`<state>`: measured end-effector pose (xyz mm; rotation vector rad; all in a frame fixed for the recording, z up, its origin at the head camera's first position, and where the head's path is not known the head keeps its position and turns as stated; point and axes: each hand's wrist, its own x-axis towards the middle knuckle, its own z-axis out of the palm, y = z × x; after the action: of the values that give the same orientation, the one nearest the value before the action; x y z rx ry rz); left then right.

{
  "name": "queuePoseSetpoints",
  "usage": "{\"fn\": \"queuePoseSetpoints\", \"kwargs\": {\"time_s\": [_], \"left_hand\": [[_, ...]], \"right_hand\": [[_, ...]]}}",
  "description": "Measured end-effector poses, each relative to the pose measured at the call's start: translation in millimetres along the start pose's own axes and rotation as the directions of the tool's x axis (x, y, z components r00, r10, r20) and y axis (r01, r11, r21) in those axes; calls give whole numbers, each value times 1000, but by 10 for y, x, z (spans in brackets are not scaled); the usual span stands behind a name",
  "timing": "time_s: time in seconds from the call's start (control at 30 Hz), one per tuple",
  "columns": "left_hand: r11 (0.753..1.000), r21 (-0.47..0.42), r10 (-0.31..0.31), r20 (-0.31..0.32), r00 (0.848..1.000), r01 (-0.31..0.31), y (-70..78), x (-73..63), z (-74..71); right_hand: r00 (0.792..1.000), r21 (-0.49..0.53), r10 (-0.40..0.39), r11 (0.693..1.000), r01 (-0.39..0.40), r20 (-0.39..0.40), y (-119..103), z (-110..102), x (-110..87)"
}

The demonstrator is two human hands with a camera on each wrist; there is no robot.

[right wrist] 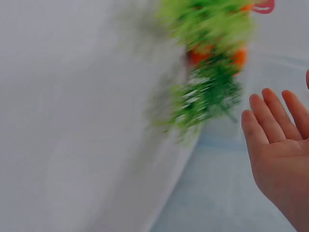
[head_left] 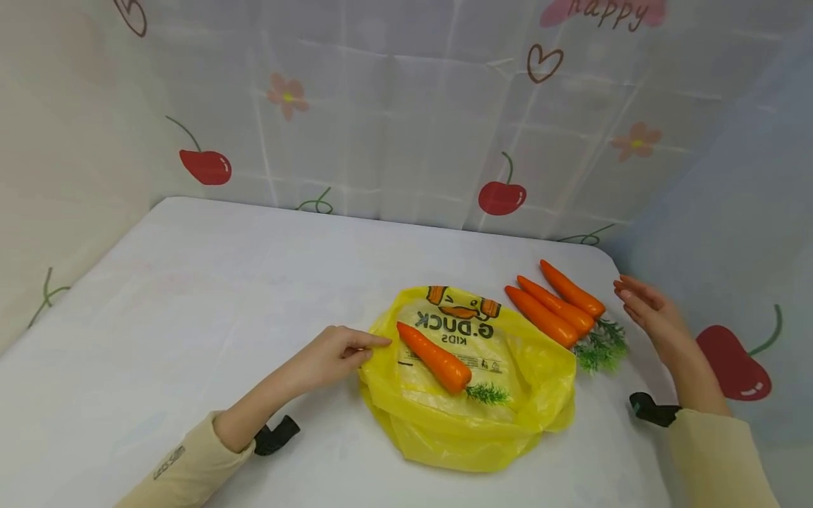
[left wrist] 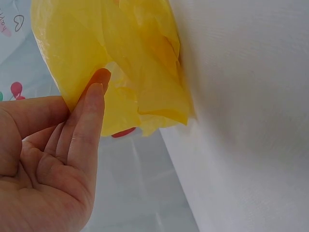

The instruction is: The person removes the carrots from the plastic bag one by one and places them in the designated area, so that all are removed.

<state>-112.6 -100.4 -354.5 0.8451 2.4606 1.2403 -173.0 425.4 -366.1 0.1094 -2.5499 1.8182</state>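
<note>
A yellow plastic bag (head_left: 483, 448) with a duck print lies on the table, its mouth spread wide. Inside it rests one orange carrot (head_left: 438, 358) with a green tuft. My left hand (head_left: 333, 356) pinches the bag's left rim between thumb and fingers, as the left wrist view shows with the yellow film (left wrist: 140, 58) hanging from them. To the right of the bag lie three more carrots (head_left: 546, 317) side by side, their green tops (head_left: 600, 346) toward my right hand (head_left: 657, 321). That hand is raised just right of them, fingers extended and holding nothing; the right wrist view shows its palm.
The white table (head_left: 190, 296) ends at a printed curtain (head_left: 381, 127) behind and a bluish hanging sheet (head_left: 730, 247) close on the right. Black straps (head_left: 654, 410) sit at both wrists.
</note>
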Motion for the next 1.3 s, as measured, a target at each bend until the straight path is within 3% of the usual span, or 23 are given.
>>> {"fn": "queuePoseSetpoints", "kwargs": {"time_s": [0.13,0.27,0.33,0.4,0.53,0.7,0.8,0.97,1.13,1.3], "left_hand": [[1000,-3,3,8,1000,-3,-12,-9,28],[1000,-6,-2,7,1000,2,-5,-3,38],[1000,-6,-2,5,1000,2,-2,4,35],[1000,-4,-1,2,1000,1,-2,11,28],[1000,-3,-8,-1,1000,8,-5,19,18],[1000,-2,-15,-6,1000,15,-17,19,14],[1000,-5,-22,-12,1000,21,-28,0,10],[1000,-23,-10,-1,1000,10,-41,4,39],[1000,-21,-6,1,1000,6,-26,27,51],[1000,-6,-10,-8,1000,10,-42,21,27]], "right_hand": [[994,-57,-41,998,35,-104,-248,195,-192],[969,-78,-131,990,117,-210,-582,566,-381],[958,-109,-189,980,169,-215,-727,778,-466],[954,-145,-237,966,212,-182,-839,1005,-553],[954,-163,-300,942,293,-18,-950,1479,-702],[929,-239,-330,900,363,169,-965,1978,-800],[916,-311,-310,871,381,254,-947,2189,-798],[918,-419,-227,835,356,327,-846,2363,-792],[922,-476,-150,820,317,356,-783,2395,-788],[930,-536,5,818,208,368,-785,2421,-758]]}}
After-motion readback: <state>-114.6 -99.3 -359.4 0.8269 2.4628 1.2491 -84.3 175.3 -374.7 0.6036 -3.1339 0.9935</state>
